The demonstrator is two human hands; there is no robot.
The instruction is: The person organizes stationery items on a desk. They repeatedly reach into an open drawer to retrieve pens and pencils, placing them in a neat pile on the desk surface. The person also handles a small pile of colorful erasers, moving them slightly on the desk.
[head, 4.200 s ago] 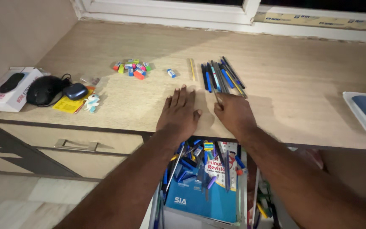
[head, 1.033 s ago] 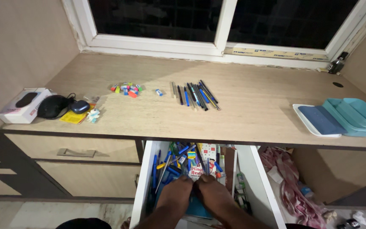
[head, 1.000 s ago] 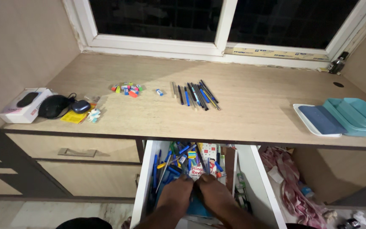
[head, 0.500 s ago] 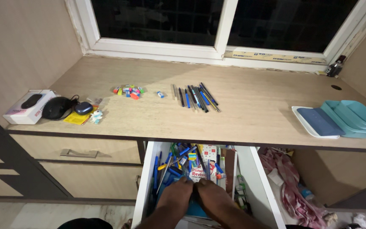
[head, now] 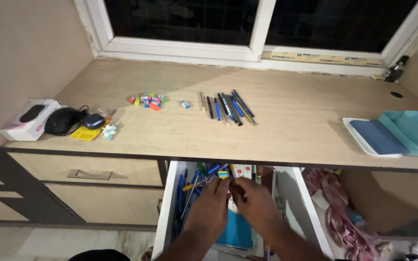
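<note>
Drawer: the white drawer (head: 164,208) under the desk (head: 286,130) stands pulled out, and it's packed with a jumble of blue pens (head: 194,186) over a blue booklet (head: 238,231), with a red-and-white booklet (head: 243,171) at the back.
Left hand: the left hand (head: 212,208) is down in the drawer, palm down, fingers loosely spread and reaching forward onto the pens; whether it grips anything, I cannot tell.
Right hand: the right hand (head: 253,205) sits just beside it, fingertips curled in at the red-and-white booklet's edge; no way to tell if it holds something.
Desk top: a row of pens and pencils (head: 227,102) lies side by side at the centre, a heap of coloured erasers (head: 147,100) to its left, and one small blue eraser (head: 185,104) between them.
Left corner: a white carton (head: 25,121) with a black mouse pictured on top, a black mouse (head: 61,121) beside it, then a dark case on a yellow card (head: 84,134).
Right edge: teal trays (head: 414,133) nested, beside a white tray (head: 376,140) with a blue inset.
</note>
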